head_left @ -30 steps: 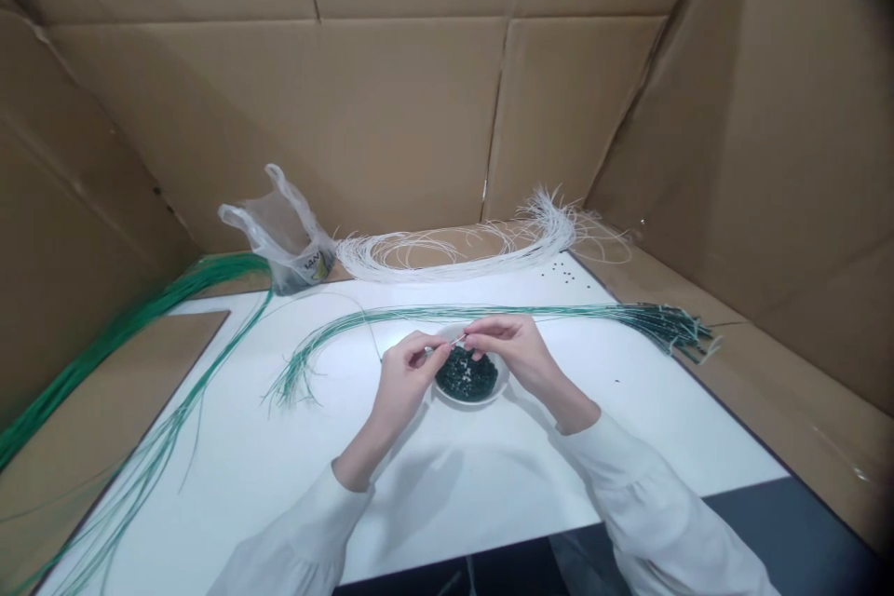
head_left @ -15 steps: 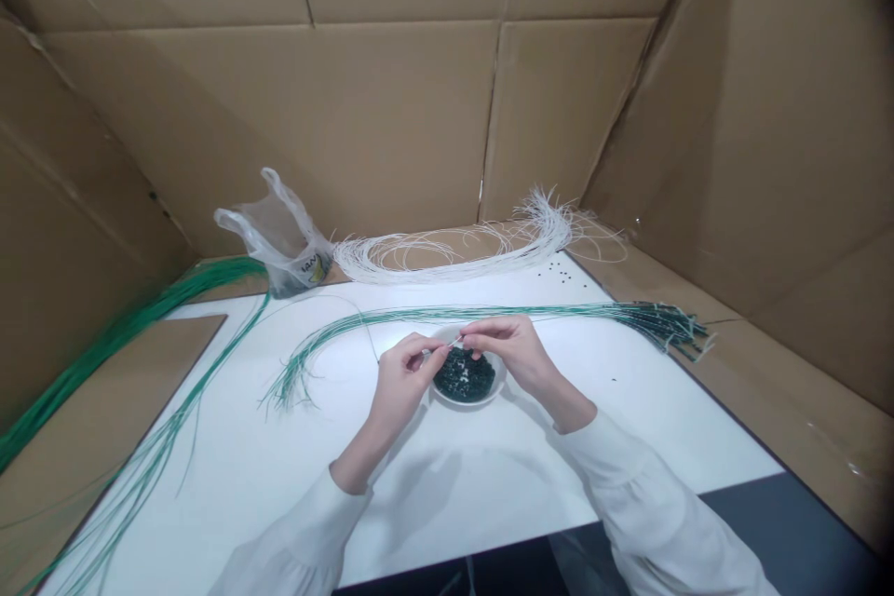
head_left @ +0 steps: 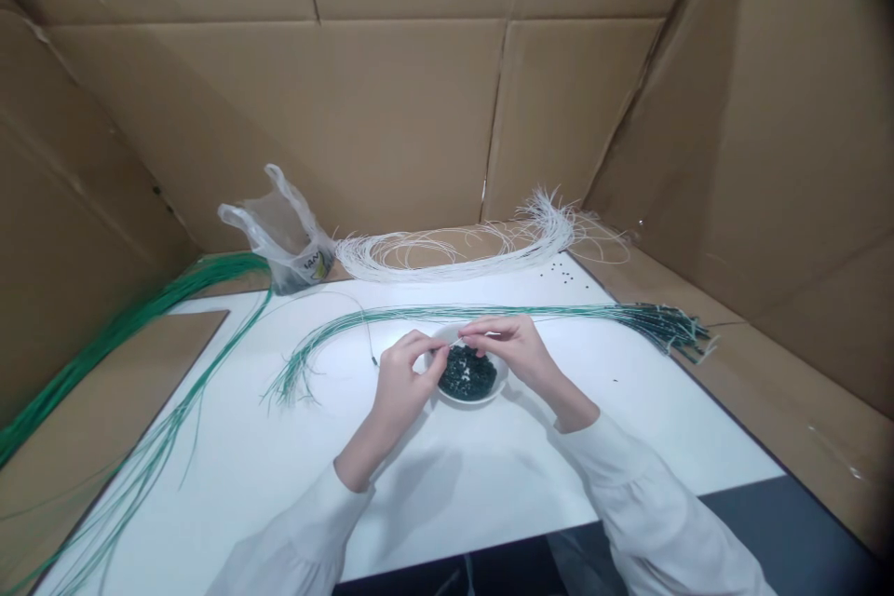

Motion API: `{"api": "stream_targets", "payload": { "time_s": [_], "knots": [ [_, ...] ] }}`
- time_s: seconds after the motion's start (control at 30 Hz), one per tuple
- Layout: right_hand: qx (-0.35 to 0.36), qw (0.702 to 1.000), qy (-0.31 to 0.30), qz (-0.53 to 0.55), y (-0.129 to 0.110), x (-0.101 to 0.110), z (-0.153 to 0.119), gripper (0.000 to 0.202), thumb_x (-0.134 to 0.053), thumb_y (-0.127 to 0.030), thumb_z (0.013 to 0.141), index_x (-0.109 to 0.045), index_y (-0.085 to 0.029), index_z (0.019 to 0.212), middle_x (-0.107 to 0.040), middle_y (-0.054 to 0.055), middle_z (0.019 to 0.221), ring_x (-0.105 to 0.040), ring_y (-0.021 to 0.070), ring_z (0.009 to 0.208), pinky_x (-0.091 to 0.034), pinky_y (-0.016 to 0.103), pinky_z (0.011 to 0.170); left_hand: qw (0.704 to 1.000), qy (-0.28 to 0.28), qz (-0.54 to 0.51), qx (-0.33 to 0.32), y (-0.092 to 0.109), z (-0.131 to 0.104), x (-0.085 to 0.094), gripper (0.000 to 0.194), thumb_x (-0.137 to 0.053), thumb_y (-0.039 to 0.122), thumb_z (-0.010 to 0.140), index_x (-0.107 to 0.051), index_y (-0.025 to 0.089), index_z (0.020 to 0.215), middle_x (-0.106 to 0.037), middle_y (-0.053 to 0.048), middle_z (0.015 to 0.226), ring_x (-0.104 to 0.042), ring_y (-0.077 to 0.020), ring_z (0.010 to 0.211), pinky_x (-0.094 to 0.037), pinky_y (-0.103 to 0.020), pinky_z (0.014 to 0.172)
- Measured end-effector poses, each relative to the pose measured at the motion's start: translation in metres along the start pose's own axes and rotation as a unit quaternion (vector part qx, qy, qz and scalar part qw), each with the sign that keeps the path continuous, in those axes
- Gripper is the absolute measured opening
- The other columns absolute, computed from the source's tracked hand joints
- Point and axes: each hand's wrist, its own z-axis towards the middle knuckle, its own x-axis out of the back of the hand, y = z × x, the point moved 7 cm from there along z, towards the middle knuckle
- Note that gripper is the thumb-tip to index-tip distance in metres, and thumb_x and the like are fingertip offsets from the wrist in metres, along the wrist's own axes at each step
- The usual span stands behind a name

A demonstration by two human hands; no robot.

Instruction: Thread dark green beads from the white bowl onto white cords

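Above a white bowl [head_left: 469, 403] my two hands meet, fingertips almost touching. My left hand [head_left: 405, 377] is closed in a pinch on a thin whitish cord [head_left: 455, 342]. From the other side my right hand [head_left: 513, 349] pinches the same cord, its thumb and index finger close to the end. Small dark green beads [head_left: 465, 376] fill the bowl, with a few pale spots among them. Behind my left hand the cord loops up and away over the table, and a short dark green piece [head_left: 374, 360] sits on it there.
A bundle of green cords [head_left: 447, 311] with dark beaded ends lies beyond the bowl. White cords [head_left: 447, 272] are coiled at the back, beside a plastic bag [head_left: 297, 251]. Loose green cords [head_left: 140, 335] run down the left. Cardboard walls [head_left: 405, 112] surround the table.
The dark green piece on the cord now shows beside my left hand. Both hands keep their pinch over the bowl; the view has shifted slightly.
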Motion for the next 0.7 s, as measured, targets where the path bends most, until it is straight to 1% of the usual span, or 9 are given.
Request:
{"api": "stream_targets", "payload": {
  "time_s": [0.1,0.2,0.27,0.47,0.7],
  "knots": [
    [-0.006,1.000,0.008,-0.016,0.0013,0.0008,0.0001,0.017,-0.068,-0.027,0.064,-0.071,-0.017,0.077,-0.069,0.007,0.079,-0.061,0.0148,0.065,-0.048,0.023,0.054,1.000,0.001,0.009,-0.014,0.0018,-0.0001,-0.0008,0.015,-0.051,0.019,0.077,-0.066,0.017,0.074,-0.061,-0.003,0.070,-0.055,-0.0129,0.066,-0.042,-0.023,0.063],
    [-0.016,1.000,0.011,-0.019,0.0035,0.0007,-0.0002,0.026,-0.068,-0.029,0.063,-0.068,-0.015,0.086,-0.069,0.007,0.079,-0.063,0.0176,0.071,-0.050,0.024,0.056,0.999,0.001,0.025,-0.027,0.0031,-0.0002,-0.0019,0.017,-0.050,0.019,0.077,-0.066,0.017,0.075,-0.061,-0.003,0.070,-0.055,-0.0138,0.067,-0.042,-0.024,0.065],
    [-0.023,1.000,0.000,-0.014,0.0056,-0.0012,-0.0004,0.030,-0.068,-0.030,0.064,-0.066,-0.015,0.090,-0.069,0.007,0.077,-0.064,0.0178,0.071,-0.050,0.025,0.057,0.999,0.000,0.035,-0.031,0.0031,-0.0006,-0.0025,0.017,-0.050,0.020,0.078,-0.066,0.017,0.075,-0.060,-0.004,0.070,-0.055,-0.0142,0.068,-0.042,-0.025,0.066],
    [-0.015,1.000,-0.011,-0.018,0.0077,-0.0042,-0.0009,0.031,-0.069,-0.030,0.063,-0.064,-0.015,0.090,-0.068,0.007,0.078,-0.064,0.0176,0.071,-0.051,0.028,0.063,0.999,-0.006,0.037,-0.036,0.0013,-0.0018,-0.0048,0.018,-0.049,0.022,0.080,-0.066,0.018,0.078,-0.061,-0.004,0.071,-0.055,-0.0145,0.068,-0.042,-0.025,0.065],
    [-0.016,1.000,-0.011,-0.007,0.0069,-0.0053,-0.0020,0.028,-0.069,-0.029,0.064,-0.065,-0.016,0.089,-0.069,0.006,0.077,-0.064,0.0164,0.070,-0.051,0.026,0.062,0.999,-0.008,0.039,-0.033,0.0008,-0.0016,-0.0059,0.018,-0.050,0.022,0.079,-0.067,0.018,0.079,-0.061,-0.003,0.071,-0.055,-0.0137,0.068,-0.041,-0.024,0.064]
  ]
}}
